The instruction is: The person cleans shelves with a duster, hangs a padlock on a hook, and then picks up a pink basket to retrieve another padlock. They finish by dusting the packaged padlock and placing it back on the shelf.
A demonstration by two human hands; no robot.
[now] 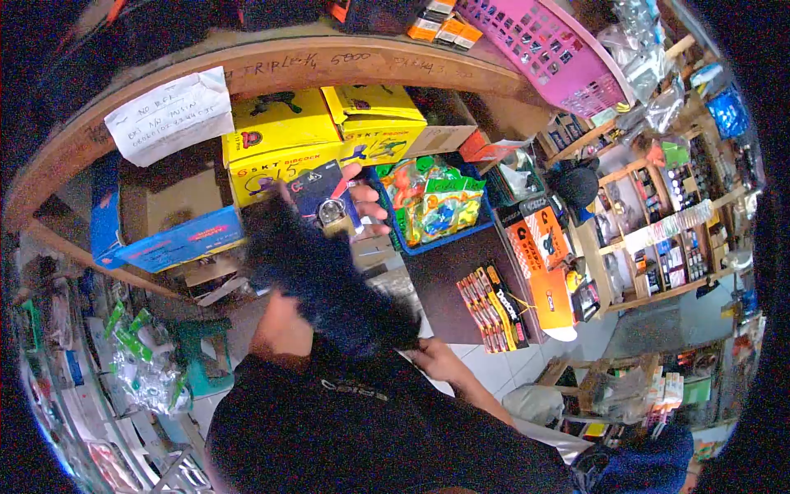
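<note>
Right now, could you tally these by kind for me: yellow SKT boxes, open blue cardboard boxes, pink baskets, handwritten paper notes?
Yellow SKT boxes: 2
Open blue cardboard box: 1
Pink basket: 1
Handwritten paper note: 1
Total: 5

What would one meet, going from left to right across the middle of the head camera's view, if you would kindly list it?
Open blue box, yellow SKT boxes, blue tray of packets, orange boxes, wooden rack.

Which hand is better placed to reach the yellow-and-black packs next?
Probably the right hand: it sits nearer the packs, on their side. The left hand is raised farther off.
</note>
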